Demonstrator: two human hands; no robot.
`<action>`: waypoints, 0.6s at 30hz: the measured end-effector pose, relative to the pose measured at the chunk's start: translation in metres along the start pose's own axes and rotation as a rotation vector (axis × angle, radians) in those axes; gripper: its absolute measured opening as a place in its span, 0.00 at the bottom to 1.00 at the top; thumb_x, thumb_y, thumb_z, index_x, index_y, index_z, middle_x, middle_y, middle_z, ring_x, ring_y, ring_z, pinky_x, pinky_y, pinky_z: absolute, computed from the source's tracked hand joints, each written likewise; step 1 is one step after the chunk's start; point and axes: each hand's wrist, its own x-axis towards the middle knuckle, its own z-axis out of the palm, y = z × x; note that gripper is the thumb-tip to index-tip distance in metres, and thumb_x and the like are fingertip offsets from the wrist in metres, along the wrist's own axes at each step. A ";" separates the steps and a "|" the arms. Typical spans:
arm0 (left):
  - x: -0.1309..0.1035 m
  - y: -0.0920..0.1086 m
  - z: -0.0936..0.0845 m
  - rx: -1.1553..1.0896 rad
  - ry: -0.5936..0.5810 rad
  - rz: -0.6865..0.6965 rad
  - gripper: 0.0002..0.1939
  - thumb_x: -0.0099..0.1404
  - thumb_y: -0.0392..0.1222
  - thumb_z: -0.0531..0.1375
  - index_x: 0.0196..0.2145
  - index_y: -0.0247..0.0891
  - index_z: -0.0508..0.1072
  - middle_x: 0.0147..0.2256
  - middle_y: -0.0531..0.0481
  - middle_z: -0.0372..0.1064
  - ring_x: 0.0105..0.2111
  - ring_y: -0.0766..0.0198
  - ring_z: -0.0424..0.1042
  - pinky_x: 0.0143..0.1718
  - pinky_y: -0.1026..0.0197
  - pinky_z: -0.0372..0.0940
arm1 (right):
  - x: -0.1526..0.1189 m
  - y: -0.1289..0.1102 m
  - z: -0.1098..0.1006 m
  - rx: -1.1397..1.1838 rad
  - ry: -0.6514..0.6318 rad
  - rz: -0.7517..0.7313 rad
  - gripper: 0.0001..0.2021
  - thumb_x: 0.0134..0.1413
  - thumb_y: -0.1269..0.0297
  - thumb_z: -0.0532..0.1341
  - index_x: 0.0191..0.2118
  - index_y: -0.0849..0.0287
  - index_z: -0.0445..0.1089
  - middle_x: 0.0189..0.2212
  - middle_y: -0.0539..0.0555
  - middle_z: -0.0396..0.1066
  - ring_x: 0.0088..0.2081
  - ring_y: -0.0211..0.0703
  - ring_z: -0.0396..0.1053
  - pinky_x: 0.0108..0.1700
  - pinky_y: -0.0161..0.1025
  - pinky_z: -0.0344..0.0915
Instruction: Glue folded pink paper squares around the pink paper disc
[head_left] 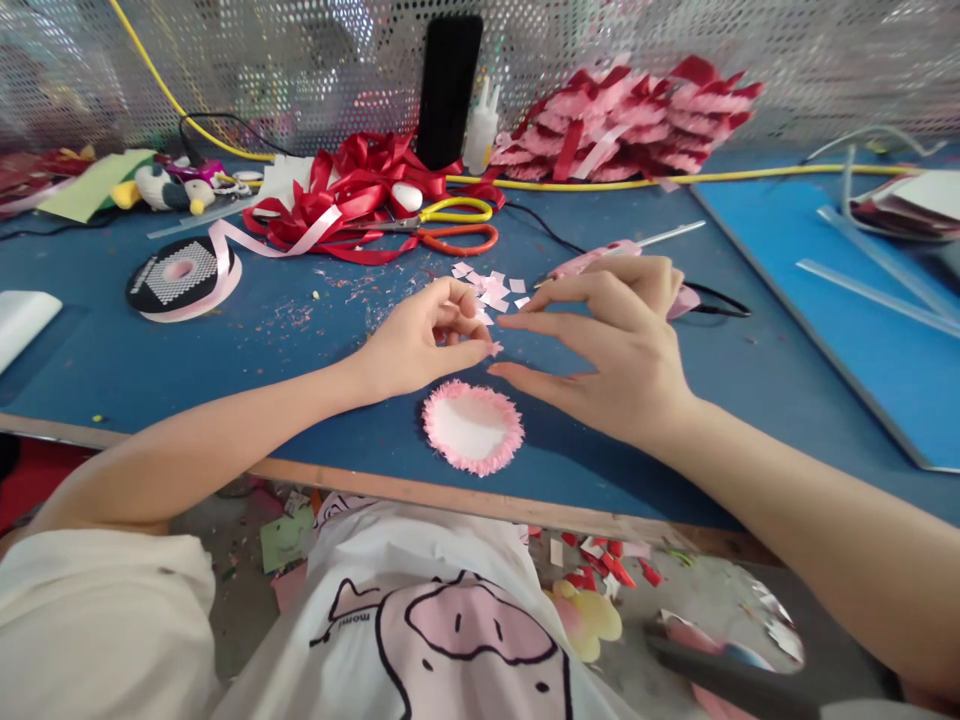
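Observation:
My left hand [427,340] is closed, its thumb and fingertips pinching a small pink ribbon piece [496,348]. Facing it, my right hand [619,355] has thumb and fingers spread apart, with nothing visible between them. Just below the fingertips, a round disc [469,430] lies on the table, white in the middle with a frilly pink rim. Cut pink squares [493,288] are scattered beyond my left fingers. Behind my right hand lies a pink glue gun [589,257], partly hidden, with a clear glue stick [673,232] showing.
Scissors [457,238] with yellow and orange handles rest by tangled red ribbon [352,170]. A ribbon spool [180,275] lies left. At the back stand a phone [448,90], a small bottle [482,130] and stacked pink-red frilly pieces [622,125]. A blue board [832,290] lies right.

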 end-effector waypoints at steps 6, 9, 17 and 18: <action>-0.001 0.002 0.000 -0.061 -0.063 -0.072 0.20 0.64 0.41 0.71 0.39 0.42 0.60 0.36 0.53 0.78 0.34 0.69 0.74 0.38 0.60 0.65 | 0.001 -0.007 -0.006 -0.098 -0.042 -0.017 0.01 0.66 0.58 0.70 0.41 0.44 0.82 0.40 0.50 0.83 0.50 0.59 0.73 0.52 0.60 0.60; 0.000 0.000 0.000 -0.110 -0.064 -0.086 0.22 0.63 0.40 0.71 0.39 0.42 0.58 0.35 0.54 0.79 0.33 0.69 0.73 0.37 0.61 0.65 | 0.002 -0.007 -0.008 -0.151 -0.097 0.006 0.03 0.67 0.56 0.69 0.39 0.42 0.81 0.39 0.47 0.83 0.49 0.58 0.73 0.51 0.60 0.60; 0.000 -0.003 0.002 0.013 0.071 0.033 0.25 0.60 0.37 0.74 0.39 0.43 0.59 0.35 0.53 0.81 0.36 0.66 0.76 0.44 0.57 0.69 | 0.005 -0.011 -0.004 -0.044 -0.116 0.118 0.06 0.68 0.62 0.66 0.37 0.46 0.79 0.40 0.51 0.82 0.51 0.59 0.73 0.52 0.59 0.64; 0.000 -0.002 0.002 0.039 0.073 0.077 0.24 0.59 0.38 0.74 0.39 0.43 0.59 0.36 0.52 0.82 0.37 0.65 0.77 0.44 0.57 0.69 | 0.005 -0.012 -0.003 -0.038 -0.124 0.142 0.07 0.69 0.62 0.66 0.36 0.47 0.78 0.40 0.51 0.82 0.50 0.58 0.73 0.52 0.60 0.66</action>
